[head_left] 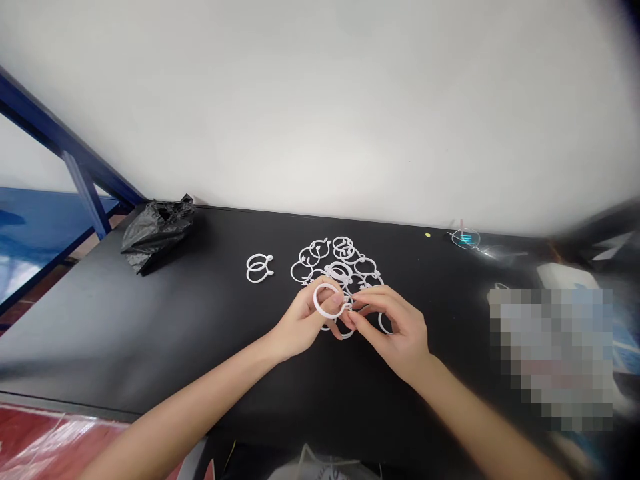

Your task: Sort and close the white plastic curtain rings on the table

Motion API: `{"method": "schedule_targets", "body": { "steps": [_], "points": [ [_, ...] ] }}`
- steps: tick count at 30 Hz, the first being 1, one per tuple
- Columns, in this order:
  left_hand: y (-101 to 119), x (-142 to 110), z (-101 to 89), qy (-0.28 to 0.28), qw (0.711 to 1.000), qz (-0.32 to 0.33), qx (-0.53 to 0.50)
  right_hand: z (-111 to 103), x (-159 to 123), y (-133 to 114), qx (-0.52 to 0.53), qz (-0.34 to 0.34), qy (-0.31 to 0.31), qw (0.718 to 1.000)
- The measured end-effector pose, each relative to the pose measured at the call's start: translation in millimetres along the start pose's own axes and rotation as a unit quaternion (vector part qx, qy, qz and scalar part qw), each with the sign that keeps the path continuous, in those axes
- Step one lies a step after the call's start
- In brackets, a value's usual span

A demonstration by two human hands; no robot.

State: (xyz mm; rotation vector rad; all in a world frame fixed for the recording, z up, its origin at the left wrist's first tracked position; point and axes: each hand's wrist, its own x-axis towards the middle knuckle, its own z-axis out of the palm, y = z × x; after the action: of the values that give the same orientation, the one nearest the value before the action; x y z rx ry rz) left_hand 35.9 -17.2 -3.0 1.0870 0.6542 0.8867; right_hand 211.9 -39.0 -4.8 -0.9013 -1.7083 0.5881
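My left hand (305,320) is closed around a white curtain ring (317,308), held up above the table with its small clasp end facing right. At that clasp end, the thumb and fingertips of my right hand (397,328) pinch together; the exact contact is too small to make out. Behind and beneath both hands lies a loose pile of similar white rings (365,259), partly hidden by my fingers. Two more white rings (259,255) overlap each other to the left of the pile.
A crumpled black plastic bag (155,233) sits at the table's back left. Along the back right are a thin round wire-like item (466,248) and a small yellow bit (427,235). A blurred, pixelated pale package (555,360) lies at right. The black table (200,313) meets a white wall (310,120).
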Motion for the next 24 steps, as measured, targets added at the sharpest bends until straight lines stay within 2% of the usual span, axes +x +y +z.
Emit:
{"method": "schedule_targets", "body": {
  "steps": [4,10,13,15,17,20,24],
  "points": [
    [-1,-1,-0.1,-0.023,1.0,-0.014,-0.005,-1,2,-1,0.003,-0.006,-0.012,1.0],
    [-2,0,-5.0,-0.022,1.0,-0.004,0.015,-3,3,-3,-0.003,-0.012,-0.012,1.0],
    [2,-2,-11.2,-0.015,0.999,0.001,0.048,-3,2,-2,-0.013,-0.007,0.012,1.0],
    [6,-4,-14.6,-0.001,0.994,0.034,0.107,-4,2,-1,-0.028,-0.009,0.03,0.999],
    [9,-7,-16.5,0.008,0.973,0.088,0.211,-4,2,0,-0.044,-0.021,0.035,0.998],
    [9,-9,-18.1,0.006,0.915,0.15,0.374,-5,3,0,-0.063,-0.044,0.034,0.996],
    [6,-9,-19.9,0.002,0.85,0.187,0.492,-5,3,-2,-0.069,-0.054,0.043,0.995]
  ]
}}
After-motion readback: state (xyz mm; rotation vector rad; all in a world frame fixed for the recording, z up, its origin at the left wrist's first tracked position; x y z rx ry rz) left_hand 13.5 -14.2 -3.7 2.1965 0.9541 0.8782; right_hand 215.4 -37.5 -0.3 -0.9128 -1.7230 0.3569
